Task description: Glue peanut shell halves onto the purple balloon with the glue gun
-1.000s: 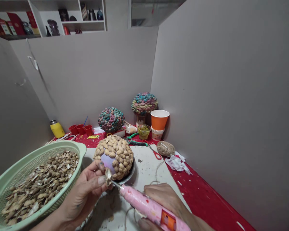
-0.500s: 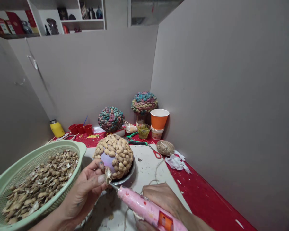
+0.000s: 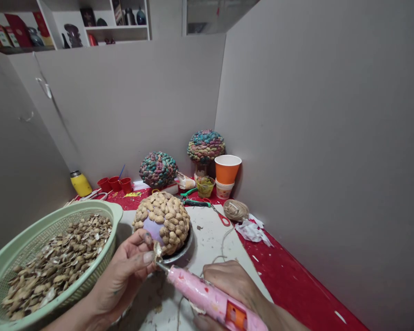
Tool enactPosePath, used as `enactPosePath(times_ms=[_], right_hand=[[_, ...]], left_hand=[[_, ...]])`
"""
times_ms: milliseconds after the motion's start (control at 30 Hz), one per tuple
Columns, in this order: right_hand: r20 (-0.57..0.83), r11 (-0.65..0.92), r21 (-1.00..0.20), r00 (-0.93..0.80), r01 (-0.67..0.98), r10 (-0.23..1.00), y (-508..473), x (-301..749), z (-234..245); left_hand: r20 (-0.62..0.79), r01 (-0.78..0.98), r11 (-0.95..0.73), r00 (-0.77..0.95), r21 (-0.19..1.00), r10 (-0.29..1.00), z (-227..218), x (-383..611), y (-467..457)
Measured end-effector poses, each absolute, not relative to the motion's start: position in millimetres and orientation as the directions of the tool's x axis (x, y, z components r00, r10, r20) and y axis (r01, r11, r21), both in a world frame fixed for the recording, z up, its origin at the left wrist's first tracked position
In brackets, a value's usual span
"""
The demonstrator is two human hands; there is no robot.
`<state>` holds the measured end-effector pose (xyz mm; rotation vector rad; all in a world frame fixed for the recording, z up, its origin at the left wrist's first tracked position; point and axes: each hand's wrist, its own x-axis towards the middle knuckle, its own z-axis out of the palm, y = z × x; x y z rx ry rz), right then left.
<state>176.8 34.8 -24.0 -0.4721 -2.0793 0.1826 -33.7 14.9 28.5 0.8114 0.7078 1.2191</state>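
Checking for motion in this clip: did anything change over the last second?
Hardly anything. The right hand nudged the pink glue gun slightly left, its nozzle at the peanut shell pinched by the left hand. Nothing was taken hold of or let go. The shell-covered ball and the green basket stayed put; the small overall shift is only the camera.

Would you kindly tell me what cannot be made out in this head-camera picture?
1. Head view: the grip of the glue gun is covered by the right hand and cut off by the bottom edge.
2. Head view: the far side of the shell-covered ball faces away; its base is hidden in the dish.
3. Head view: any glue on the shell in the left hand is too small to tell.
4. Head view: the shelf items are too small to identify.
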Motion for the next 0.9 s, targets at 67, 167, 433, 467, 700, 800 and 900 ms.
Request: enactPosePath(times_ms=[67, 167, 433, 467, 700, 800, 900], right_hand=[[0.8, 0.917, -0.304, -0.455, 0.257, 0.392, 35.0, 175.9, -22.2], [0.807, 0.926, -0.28, -0.459, 0.255, 0.371, 34.1, 176.2, -15.9], [0.708, 0.899, -0.319, -0.556, 0.3, 0.437, 28.1, 184.4, -3.4], [0.712, 0.902, -0.313, -0.555, 0.298, 0.431, 28.2, 184.2, -4.1], [0.748, 0.908, -0.276, -0.522, 0.316, 0.41, 29.9, 180.7, -6.5], [0.724, 0.902, -0.297, -0.542, 0.313, 0.427, 28.6, 181.7, -5.1], [0.702, 0.89, -0.331, -0.549, 0.314, 0.455, 27.3, 183.0, -5.0]], left_hand=[[-0.049, -0.521, 0.156, 0.214, 0.839, 0.976, 28.4, -33.3, 14.7], [-0.058, -0.523, 0.165, 0.216, 0.836, 0.975, 27.8, -32.9, 14.8], [-0.048, -0.531, 0.166, 0.229, 0.831, 0.972, 25.0, -33.0, 16.7], [-0.047, -0.531, 0.165, 0.229, 0.831, 0.972, 25.0, -33.0, 16.6], [-0.028, -0.543, 0.151, 0.229, 0.826, 0.973, 26.2, -32.8, 16.3], [-0.032, -0.538, 0.151, 0.224, 0.829, 0.974, 26.7, -33.3, 16.3], [-0.041, -0.531, 0.156, 0.222, 0.833, 0.974, 27.3, -33.4, 16.5]])
